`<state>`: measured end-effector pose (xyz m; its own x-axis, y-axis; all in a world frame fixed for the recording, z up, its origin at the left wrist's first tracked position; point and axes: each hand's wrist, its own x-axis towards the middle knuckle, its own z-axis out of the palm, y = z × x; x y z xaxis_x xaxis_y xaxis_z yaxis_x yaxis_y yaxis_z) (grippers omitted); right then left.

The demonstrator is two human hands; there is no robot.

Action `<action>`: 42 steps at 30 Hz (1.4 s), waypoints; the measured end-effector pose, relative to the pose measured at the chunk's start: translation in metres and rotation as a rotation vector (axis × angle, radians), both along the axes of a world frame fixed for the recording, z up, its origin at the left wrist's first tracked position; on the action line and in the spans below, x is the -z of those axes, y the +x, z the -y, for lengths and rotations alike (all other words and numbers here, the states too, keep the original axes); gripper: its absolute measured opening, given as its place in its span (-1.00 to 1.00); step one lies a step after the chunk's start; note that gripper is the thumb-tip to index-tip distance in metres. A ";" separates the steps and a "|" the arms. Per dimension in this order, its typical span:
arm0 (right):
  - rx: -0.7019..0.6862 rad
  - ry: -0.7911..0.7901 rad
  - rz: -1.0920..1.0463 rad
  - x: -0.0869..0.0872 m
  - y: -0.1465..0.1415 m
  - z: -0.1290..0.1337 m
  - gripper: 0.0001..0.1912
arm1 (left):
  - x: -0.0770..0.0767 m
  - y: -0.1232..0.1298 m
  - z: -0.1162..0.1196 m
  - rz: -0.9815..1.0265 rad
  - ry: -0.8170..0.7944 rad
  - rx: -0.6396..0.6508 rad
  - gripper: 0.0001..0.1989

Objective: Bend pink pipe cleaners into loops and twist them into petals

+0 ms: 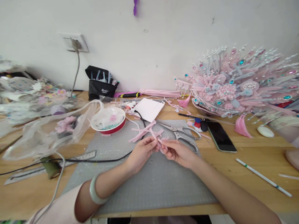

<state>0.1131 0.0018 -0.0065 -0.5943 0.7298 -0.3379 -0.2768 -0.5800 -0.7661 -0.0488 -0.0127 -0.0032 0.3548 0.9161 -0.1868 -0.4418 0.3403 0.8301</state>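
Note:
Over the middle of the grey cutting mat [130, 193], my left hand [146, 149] and my right hand [177, 152] meet, fingertips pinched. Between them is a pink pipe cleaner [160, 145], partly covered by the fingers and bent near the thumbs. Just beyond the hands lies a loose pile of cut pink pipe cleaners [141, 133]. Large scissors [178, 132] with grey handles rest on the mat right behind my right hand, blades toward the upper left. A pale green bangle sits on my left forearm.
A red-rimmed bowl of beads [113, 129] stands left, near a clear plastic bag [77, 133]. A black cable [105, 160] crosses the mat. On the right are a phone [221, 137], a white pen [263, 177] and a large beaded pink headdress [224, 84]. A black marker case [101, 87] stands behind.

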 end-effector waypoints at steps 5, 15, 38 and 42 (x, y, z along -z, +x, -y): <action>-0.077 0.009 0.045 -0.008 0.000 0.002 -0.77 | 0.001 -0.003 -0.006 -0.034 0.018 0.030 -0.88; -0.223 -0.051 0.106 -0.011 0.002 0.002 -0.75 | -0.001 -0.008 -0.009 -0.155 0.046 0.137 -0.88; -0.212 -0.151 0.059 -0.010 0.009 -0.004 -0.78 | 0.001 -0.006 -0.008 -0.221 0.166 0.226 -0.87; -0.252 -0.197 0.047 -0.010 0.012 -0.006 -0.77 | 0.001 -0.006 -0.006 -0.262 0.205 0.236 -0.89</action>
<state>0.1249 0.0082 0.0033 -0.7285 0.4795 -0.4893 -0.0723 -0.7640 -0.6411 -0.0544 -0.0063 -0.0038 0.5244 0.8429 -0.1207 -0.1361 0.2228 0.9653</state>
